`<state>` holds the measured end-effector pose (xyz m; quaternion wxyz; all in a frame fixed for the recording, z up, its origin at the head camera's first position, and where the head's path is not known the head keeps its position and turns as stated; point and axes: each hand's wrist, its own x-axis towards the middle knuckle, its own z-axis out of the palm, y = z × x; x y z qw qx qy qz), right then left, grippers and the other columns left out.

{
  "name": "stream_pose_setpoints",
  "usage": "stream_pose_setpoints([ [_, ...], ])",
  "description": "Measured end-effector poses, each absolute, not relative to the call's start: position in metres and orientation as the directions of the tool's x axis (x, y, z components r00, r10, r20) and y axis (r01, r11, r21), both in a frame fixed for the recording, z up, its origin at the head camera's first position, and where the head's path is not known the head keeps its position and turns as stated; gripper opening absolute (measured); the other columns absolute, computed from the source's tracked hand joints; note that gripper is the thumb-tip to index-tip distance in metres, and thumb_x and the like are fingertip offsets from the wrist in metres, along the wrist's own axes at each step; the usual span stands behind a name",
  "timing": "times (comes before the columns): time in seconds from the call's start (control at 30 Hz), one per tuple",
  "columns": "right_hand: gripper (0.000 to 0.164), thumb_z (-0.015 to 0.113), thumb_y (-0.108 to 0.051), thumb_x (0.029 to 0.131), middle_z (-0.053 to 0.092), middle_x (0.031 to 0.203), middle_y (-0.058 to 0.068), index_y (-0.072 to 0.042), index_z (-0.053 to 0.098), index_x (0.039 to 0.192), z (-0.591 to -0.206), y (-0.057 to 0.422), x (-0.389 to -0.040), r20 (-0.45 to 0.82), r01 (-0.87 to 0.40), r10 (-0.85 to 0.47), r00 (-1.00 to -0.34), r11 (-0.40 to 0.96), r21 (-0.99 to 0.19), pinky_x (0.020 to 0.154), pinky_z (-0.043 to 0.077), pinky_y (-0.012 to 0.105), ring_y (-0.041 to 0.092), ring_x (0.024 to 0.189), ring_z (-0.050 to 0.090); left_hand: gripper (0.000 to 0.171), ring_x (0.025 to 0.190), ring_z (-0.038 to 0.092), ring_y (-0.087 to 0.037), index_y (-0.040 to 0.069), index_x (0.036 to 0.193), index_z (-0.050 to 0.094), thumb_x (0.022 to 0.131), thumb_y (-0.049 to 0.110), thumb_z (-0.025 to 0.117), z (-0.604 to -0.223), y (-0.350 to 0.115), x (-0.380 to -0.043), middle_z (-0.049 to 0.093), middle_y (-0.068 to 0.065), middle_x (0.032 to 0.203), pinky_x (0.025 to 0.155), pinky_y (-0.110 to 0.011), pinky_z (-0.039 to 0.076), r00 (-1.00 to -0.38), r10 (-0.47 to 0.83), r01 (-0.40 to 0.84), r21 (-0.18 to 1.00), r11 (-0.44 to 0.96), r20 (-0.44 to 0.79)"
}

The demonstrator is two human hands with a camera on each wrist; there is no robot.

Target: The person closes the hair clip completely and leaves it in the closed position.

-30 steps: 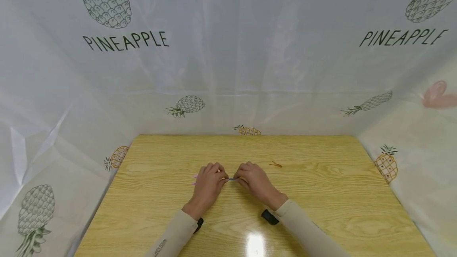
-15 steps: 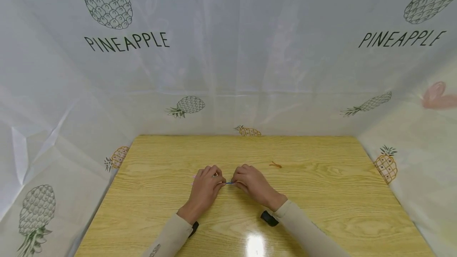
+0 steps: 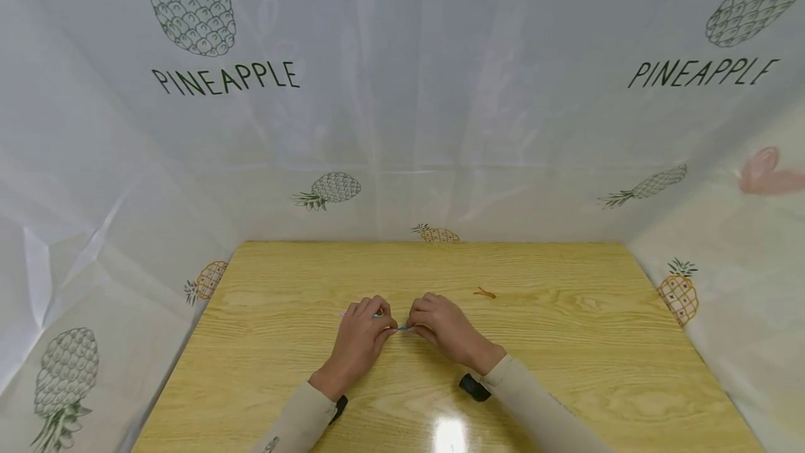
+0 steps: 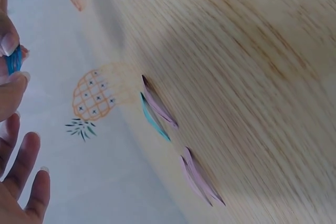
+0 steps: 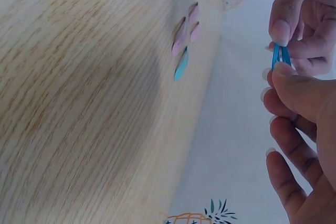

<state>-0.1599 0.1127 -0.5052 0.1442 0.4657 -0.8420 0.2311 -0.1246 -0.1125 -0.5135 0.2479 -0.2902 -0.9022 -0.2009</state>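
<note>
Both hands pinch a blue snap hair clip (image 5: 281, 54) between thumb and fingertips, one at each end. My left hand (image 3: 360, 342) holds its left end; my right hand (image 3: 445, 328) holds the right end. In the right wrist view the clip's two side arms show with a narrow slit between them, and its ends are hidden under the thumbs. On the table by my left hand lie a turquoise hair clip (image 4: 154, 119) and several pink hair clips (image 4: 201, 178), mostly hidden behind that hand in the head view.
An orange forked item (image 3: 484, 293), probably another hair clip, lies on the wooden table (image 3: 566, 341) beyond my right hand. A pale sheet (image 3: 402, 124) printed with pineapples rises around the table's back and sides. A dark wrist-worn device (image 3: 474, 387) sits under my right sleeve.
Both hands have drawn slightly nearer the body, with the blue hair clip still pinched between them. My left hand has also shifted a little to the left. The orange item has stayed put.
</note>
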Motion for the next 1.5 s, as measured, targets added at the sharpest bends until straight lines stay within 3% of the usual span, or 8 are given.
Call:
stream_pose_setpoints([
  [0.23,0.012,0.084,-0.008,0.089,0.069,0.096,-0.007,-0.017,0.077,0.093,-0.5061,0.1142,-0.1606,0.457,-0.86,-0.728,-0.511,0.433,-0.272,0.078,0.052,0.026,0.011,0.086,0.059,0.014,0.087,0.056,-0.015,0.017,0.08,0.078,0.081,0.012,0.09,-0.5137,-0.1139,-0.1242,0.058,0.004,0.098,0.08,-0.037,0.049,-0.689,0.446,0.657,0.232,0.718,0.571],
  [0.53,0.006,0.081,-0.011,0.092,0.067,0.095,-0.007,-0.014,0.077,0.091,-0.5062,0.1155,-0.1611,0.455,-0.883,-0.757,-0.469,0.4,-0.244,0.08,0.052,0.025,0.01,0.086,0.058,0.011,0.091,0.057,-0.015,0.019,0.082,0.077,0.086,0.015,0.087,-0.5122,-0.1183,-0.123,0.057,0.005,0.101,0.085,-0.039,0.05,-0.7,0.485,0.673,0.256,0.694,0.524],
  [0.97,0.011,0.085,-0.007,0.088,0.067,0.094,-0.006,-0.014,0.076,0.09,-0.5023,0.1147,-0.1607,0.483,-0.896,-0.755,-0.443,0.375,-0.237,0.079,0.053,0.027,0.011,0.085,0.059,0.01,0.092,0.057,-0.016,0.017,0.082,0.077,0.087,0.013,0.085,-0.5133,-0.1207,-0.1245,0.056,0.004,0.102,0.083,-0.038,0.048,-0.68,0.498,0.696,0.261,0.669,0.538],
  [1.3,0.006,0.077,-0.017,0.097,0.068,0.098,-0.006,-0.014,0.078,0.092,-0.505,0.1171,-0.1647,0.516,-0.918,-0.762,-0.392,0.357,-0.172,0.092,0.055,0.032,0.013,0.097,0.063,0.012,0.089,0.059,-0.016,0.017,0.079,0.075,0.087,0.018,0.083,-0.5137,-0.1215,-0.1273,0.058,0.002,0.1,0.082,-0.038,0.051,-0.571,0.538,0.747,0.12,0.654,0.62],
  [1.5,0.008,0.084,-0.01,0.089,0.067,0.094,-0.006,-0.014,0.078,0.091,-0.5079,0.1182,-0.1662,0.529,-0.93,-0.767,-0.364,0.331,-0.159,0.091,0.055,0.031,0.013,0.096,0.062,0.006,0.089,0.058,-0.016,0.018,0.085,0.076,0.09,0.019,0.079,-0.5127,-0.1218,-0.1274,0.058,0.002,0.101,0.083,-0.037,0.052,-0.533,0.568,0.766,0.073,0.638,0.627],
])
